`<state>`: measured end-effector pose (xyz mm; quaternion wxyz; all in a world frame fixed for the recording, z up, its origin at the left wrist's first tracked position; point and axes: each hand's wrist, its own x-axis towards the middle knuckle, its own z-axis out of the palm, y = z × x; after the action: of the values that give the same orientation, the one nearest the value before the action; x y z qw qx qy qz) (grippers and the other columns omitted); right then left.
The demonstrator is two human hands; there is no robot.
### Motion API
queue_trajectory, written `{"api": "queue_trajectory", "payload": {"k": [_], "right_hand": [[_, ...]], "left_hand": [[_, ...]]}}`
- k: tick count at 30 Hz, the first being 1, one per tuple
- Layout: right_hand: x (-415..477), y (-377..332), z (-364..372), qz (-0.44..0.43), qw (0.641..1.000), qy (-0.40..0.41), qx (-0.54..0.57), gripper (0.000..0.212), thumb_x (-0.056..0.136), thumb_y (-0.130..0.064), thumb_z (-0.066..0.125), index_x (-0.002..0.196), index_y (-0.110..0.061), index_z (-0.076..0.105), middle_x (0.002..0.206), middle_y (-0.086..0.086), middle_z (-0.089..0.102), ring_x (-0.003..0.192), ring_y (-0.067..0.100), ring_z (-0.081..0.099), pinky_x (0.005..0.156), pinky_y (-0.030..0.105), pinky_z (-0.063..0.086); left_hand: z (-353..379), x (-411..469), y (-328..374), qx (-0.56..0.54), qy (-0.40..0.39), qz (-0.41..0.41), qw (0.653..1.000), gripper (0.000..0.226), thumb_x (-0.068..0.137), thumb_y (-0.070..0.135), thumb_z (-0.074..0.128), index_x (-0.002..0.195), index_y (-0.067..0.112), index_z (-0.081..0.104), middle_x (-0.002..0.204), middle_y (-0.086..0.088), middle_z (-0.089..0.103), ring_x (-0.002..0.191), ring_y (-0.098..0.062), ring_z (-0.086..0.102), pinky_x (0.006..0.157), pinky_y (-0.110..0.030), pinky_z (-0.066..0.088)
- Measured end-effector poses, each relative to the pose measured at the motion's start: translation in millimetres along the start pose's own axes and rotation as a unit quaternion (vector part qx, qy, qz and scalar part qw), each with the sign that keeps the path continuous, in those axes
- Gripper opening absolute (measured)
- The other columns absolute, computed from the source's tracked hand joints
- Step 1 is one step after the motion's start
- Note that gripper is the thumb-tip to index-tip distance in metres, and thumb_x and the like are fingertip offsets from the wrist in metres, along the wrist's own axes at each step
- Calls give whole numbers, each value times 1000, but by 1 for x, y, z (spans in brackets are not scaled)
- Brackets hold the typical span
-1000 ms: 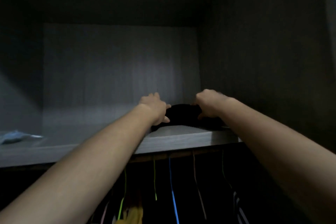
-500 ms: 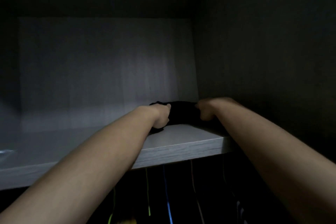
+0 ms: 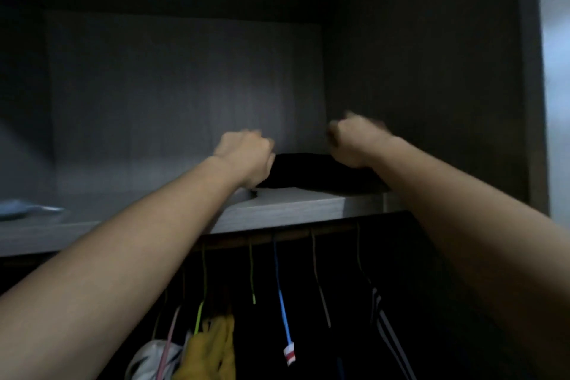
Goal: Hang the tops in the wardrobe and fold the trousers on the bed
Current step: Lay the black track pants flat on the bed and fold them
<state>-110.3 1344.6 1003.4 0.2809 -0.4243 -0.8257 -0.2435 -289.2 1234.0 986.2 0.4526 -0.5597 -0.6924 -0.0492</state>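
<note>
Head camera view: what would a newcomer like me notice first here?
Two bare arms reach up into a dim wardrobe, the left hand beside and the right hand above a dark folded garment on the grey shelf. Both hands are blurred, so their grip is unclear. Below the shelf, bright colours stand out of the dark: a blue hanger near the middle and a yellow garment lower left.

Seemingly curled, left hand (image 3: 244, 155) and right hand (image 3: 354, 141) flank a dark garment (image 3: 311, 170).
</note>
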Motion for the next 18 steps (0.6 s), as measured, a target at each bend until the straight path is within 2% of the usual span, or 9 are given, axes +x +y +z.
{"api": "queue_trajectory", "payload": {"k": [4, 7, 10, 13, 18], "right_hand": [[-62, -18, -23, -30, 982, 186, 7, 45, 100, -45, 42, 135, -18, 52, 129, 16, 50, 114, 37, 53, 89, 45, 46], [-120, -36, -11, -27, 963, 267, 37, 51, 101, -47, 38, 143, -20, 48, 143, 16, 46, 128, 33, 47, 100, 48, 42], [-179, -50, 10, 8, 959, 283, 31, 56, 102, -47, 38, 150, -19, 40, 158, 18, 29, 145, 34, 29, 115, 47, 30], [-242, -55, 33, 19, 961, 275, 5, 61, 101, -46, 41, 155, -18, 33, 163, 20, 17, 151, 34, 17, 121, 48, 20], [-355, -36, 59, 32, 979, 187, -69, 66, 98, -44, 49, 155, -15, 33, 163, 22, 16, 152, 35, 15, 121, 52, 17]], "left_hand": [[-24, -55, 4, -126, 136, -67, 980, 48, 101, 42, 34, 142, 20, 42, 148, -15, 39, 134, -33, 37, 101, -48, 36], [-22, -115, 20, -210, 208, -97, 950, 55, 102, 45, 31, 151, 19, 32, 158, -15, 25, 146, -32, 22, 112, -52, 26], [-2, -168, 39, -269, 273, -82, 920, 55, 101, 43, 35, 150, 17, 35, 158, -15, 27, 147, -31, 22, 115, -52, 25], [25, -211, 67, -297, 302, -45, 905, 55, 100, 39, 40, 150, 14, 38, 158, -17, 28, 148, -32, 22, 117, -54, 22], [46, -274, 124, -312, 220, -22, 924, 61, 98, 40, 43, 152, 12, 33, 160, -19, 21, 149, -34, 16, 119, -57, 13]]}}
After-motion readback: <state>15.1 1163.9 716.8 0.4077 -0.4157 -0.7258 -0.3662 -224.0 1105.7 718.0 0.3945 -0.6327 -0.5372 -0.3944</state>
